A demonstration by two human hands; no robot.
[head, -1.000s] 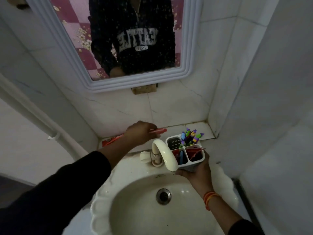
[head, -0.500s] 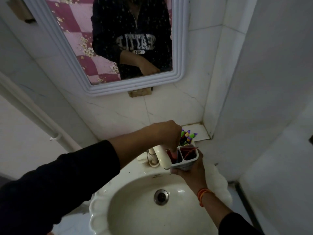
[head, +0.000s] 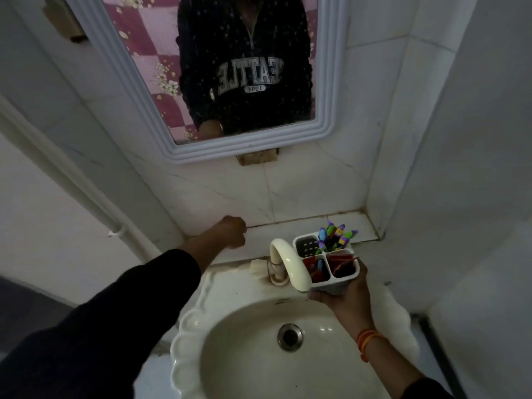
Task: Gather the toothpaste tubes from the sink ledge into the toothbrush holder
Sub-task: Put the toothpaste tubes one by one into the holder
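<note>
Your left hand (head: 230, 231), over the holder (head: 326, 264) half a second ago, is back at the ledge (head: 290, 224), fingers curled; contents: cannot tell. One red tube (head: 312, 267) now sits in the near-left compartment, beyond your right hand's (head: 341, 295) fingers gripping the holder. Next tube likely under your left fist.

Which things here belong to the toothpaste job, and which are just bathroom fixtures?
Job:
- toothbrush holder, gripped from below by the right hand
- red tubes in its front compartments
- left hand, closed, over the ledge

Just around:
- colourful toothbrushes in the back compartment
- tap
- basin and drain
- mirror
</note>
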